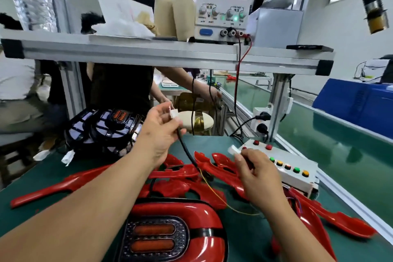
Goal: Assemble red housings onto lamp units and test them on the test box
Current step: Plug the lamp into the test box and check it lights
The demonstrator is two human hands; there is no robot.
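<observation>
Lamp unit (168, 232): lies at the near edge of the green tabletop (248, 237), red housing fitted, lenses unlit.
Left hand (158, 134): raised, pinching a white plug (173, 112) on a black cable (187, 151) that drops into the loose red housings (185, 171).
Right hand: (258, 174) pinches a second white connector (234, 150), just beside the test box (297, 168).
Connectors: apart, not mated.
Risk, mating: a skewed or reversed push could bend pins or give a false dead reading.
Risk, cable: it may snag among the housings; a tug could drag the lamp or scratch glossy parts.
Power supply (223, 4): on the shelf, display reads zero.
</observation>
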